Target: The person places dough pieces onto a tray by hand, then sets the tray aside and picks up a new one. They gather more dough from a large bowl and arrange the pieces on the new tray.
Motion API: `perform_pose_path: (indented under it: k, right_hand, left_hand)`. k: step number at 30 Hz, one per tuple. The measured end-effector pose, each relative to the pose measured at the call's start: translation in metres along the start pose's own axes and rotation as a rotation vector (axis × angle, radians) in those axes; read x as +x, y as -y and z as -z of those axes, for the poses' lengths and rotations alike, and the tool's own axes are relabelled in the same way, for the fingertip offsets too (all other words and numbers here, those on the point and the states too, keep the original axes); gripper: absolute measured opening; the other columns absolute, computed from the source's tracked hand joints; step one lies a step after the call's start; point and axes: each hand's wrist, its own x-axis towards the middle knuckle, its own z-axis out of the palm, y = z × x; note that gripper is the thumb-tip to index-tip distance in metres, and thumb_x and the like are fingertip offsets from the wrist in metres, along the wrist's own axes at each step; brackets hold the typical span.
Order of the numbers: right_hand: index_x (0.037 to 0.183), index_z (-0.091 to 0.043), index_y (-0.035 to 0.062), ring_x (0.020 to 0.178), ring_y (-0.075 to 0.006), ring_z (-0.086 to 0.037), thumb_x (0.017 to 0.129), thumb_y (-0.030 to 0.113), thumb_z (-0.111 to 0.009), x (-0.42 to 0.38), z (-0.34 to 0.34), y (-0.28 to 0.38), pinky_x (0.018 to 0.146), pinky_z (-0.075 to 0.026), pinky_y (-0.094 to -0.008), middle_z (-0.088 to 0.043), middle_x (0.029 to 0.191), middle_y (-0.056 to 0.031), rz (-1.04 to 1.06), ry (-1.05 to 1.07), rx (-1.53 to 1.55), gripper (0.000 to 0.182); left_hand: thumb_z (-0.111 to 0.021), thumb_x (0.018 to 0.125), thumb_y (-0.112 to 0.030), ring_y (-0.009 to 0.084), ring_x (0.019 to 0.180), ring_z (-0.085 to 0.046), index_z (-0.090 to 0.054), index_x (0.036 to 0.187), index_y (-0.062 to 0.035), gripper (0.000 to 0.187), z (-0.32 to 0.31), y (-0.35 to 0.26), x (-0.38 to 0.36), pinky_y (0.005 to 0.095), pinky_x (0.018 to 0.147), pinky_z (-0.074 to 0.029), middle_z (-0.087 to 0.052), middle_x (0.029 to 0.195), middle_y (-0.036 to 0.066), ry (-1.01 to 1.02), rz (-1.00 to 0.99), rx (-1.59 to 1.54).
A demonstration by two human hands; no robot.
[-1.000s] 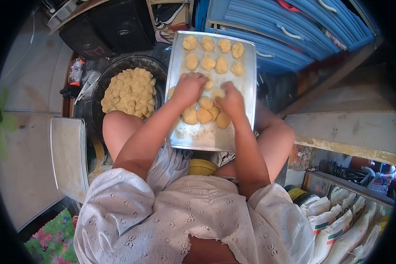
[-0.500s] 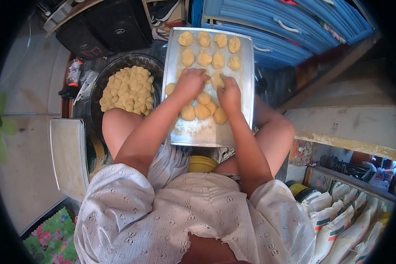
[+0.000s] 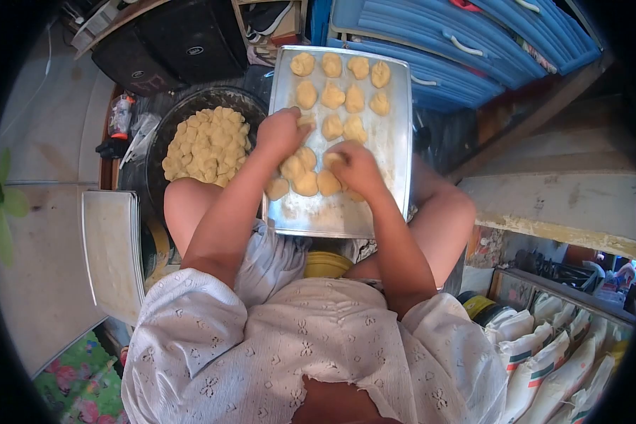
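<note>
A metal tray (image 3: 318, 220) rests across my lap with rows of yellowish dough balls (image 3: 333, 95) on its far part. My left hand (image 3: 281, 134) is closed at the tray's left side, its fingertips on a dough piece (image 3: 304, 121). My right hand (image 3: 357, 169) has its fingers curled round another dough ball (image 3: 333, 160) near the middle. Between and below the hands, several dough balls (image 3: 305, 183) lie bunched together. A round dark basin (image 3: 155, 159) to the left holds a large heap of dough balls (image 3: 206, 145).
Blue drawers (image 3: 417, 42) stand beyond the tray, with black speakers (image 3: 191, 46) at the far left. Stacked trays (image 3: 109, 247) lean at the left. A yellow container (image 3: 326, 264) is under the tray's near edge. White packets (image 3: 537, 360) fill the lower right.
My left hand has moved slightly left, and my right hand has come down toward the nearer dough balls. A dough piece that my right hand was touching now lies free in the third row.
</note>
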Motion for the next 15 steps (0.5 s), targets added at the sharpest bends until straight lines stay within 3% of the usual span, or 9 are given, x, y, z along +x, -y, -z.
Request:
perform_pose_path:
  k: [2,3,5,6,8,9,11,13,15]
  right_hand:
    - [0.1,-0.06,0.0045,0.085,-0.0307,-0.06,0.073,0.009,-0.063,-0.002,0.017,-0.001,0.075,-0.048,-0.0351,-0.06,0.093,-0.0152,-0.201,-0.16,0.249,0.027]
    - [0.1,-0.06,0.0045,0.085,-0.0307,-0.06,0.073,0.009,-0.063,-0.003,0.027,0.006,0.075,-0.048,-0.0351,-0.06,0.093,-0.0152,-0.204,-0.154,0.244,0.027]
    - [0.099,-0.061,0.0051,0.084,-0.0274,-0.061,0.075,0.005,-0.061,-0.004,0.048,0.023,0.071,-0.049,-0.0334,-0.06,0.095,-0.0141,-0.342,-0.519,0.45,0.024]
    - [0.099,-0.061,0.0051,0.084,-0.0274,-0.061,0.075,0.005,-0.061,-0.002,0.049,0.011,0.071,-0.049,-0.0334,-0.06,0.095,-0.0141,-0.342,-0.519,0.446,0.024]
    - [0.098,-0.062,0.0076,0.085,-0.0261,-0.059,0.076,0.005,-0.059,0.004,0.041,-0.027,0.073,-0.047,-0.0362,-0.06,0.094,-0.0129,-0.073,-0.735,-0.011,0.022]
    - [0.098,-0.062,0.0076,0.085,-0.0261,-0.059,0.076,0.005,-0.059,0.004,0.036,-0.038,0.073,-0.047,-0.0362,-0.06,0.094,-0.0129,-0.072,-0.737,-0.012,0.022]
    - [0.098,-0.062,0.0101,0.085,-0.0245,-0.057,0.077,0.007,-0.058,0.003,0.028,-0.055,0.075,-0.044,-0.0373,-0.06,0.093,-0.0116,-0.016,-0.569,-0.574,0.022]
    - [0.1,-0.062,0.0118,0.091,-0.0253,-0.053,0.075,0.012,-0.061,0.008,0.029,-0.049,0.08,-0.04,-0.0392,-0.059,0.096,-0.0094,-0.059,-0.55,-0.551,0.025]
    - [0.102,-0.063,0.0128,0.098,-0.0271,-0.05,0.072,0.014,-0.064,0.01,0.028,-0.037,0.084,-0.037,-0.0411,-0.058,0.1,-0.0073,-0.039,-0.66,-0.563,0.029]
  left_hand:
    - [-0.062,0.078,-0.03,0.0335,0.09,-0.061,-0.057,0.111,-0.0055,0.042,0.01,-0.011,-0.005,0.0414,0.077,-0.049,-0.063,0.094,0.017,-0.016,0.057,-0.035]
    - [-0.061,0.078,-0.03,0.0335,0.09,-0.062,-0.055,0.113,-0.0053,0.043,0.012,-0.014,-0.007,0.0419,0.077,-0.049,-0.064,0.094,0.018,-0.03,0.114,-0.069]
    - [-0.061,0.079,-0.03,0.0337,0.09,-0.062,-0.055,0.113,-0.0049,0.043,0.013,-0.011,-0.006,0.0423,0.077,-0.049,-0.064,0.094,0.019,0.003,0.083,-0.067]
    - [-0.061,0.079,-0.029,0.0339,0.09,-0.062,-0.054,0.112,-0.0045,0.042,0.015,-0.008,-0.006,0.0427,0.076,-0.049,-0.064,0.094,0.019,0.035,0.049,-0.057]
    - [-0.061,0.078,-0.029,0.0339,0.09,-0.062,-0.054,0.11,-0.0038,0.041,0.017,-0.005,-0.006,0.0432,0.076,-0.049,-0.064,0.093,0.02,0.087,-0.006,-0.034]
    - [-0.061,0.078,-0.028,0.0339,0.089,-0.062,-0.054,0.108,-0.0032,0.039,0.017,-0.005,-0.007,0.0436,0.075,-0.049,-0.064,0.091,0.02,0.14,-0.06,-0.008]
    - [-0.061,0.077,-0.027,0.0341,0.089,-0.062,-0.056,0.105,-0.0047,0.036,0.012,-0.008,-0.009,0.0435,0.074,-0.049,-0.064,0.094,0.019,0.109,-0.026,-0.001]
    - [-0.062,0.076,-0.026,0.0344,0.089,-0.062,-0.057,0.103,-0.0062,0.034,0.007,-0.01,-0.008,0.0434,0.073,-0.049,-0.063,0.096,0.018,0.067,0.01,0.006]
    - [-0.061,0.075,-0.021,0.0315,0.093,-0.059,-0.06,0.099,-0.0099,0.027,-0.001,-0.012,-0.009,0.0414,0.078,-0.046,-0.062,0.101,0.013,-0.09,-0.063,0.129]
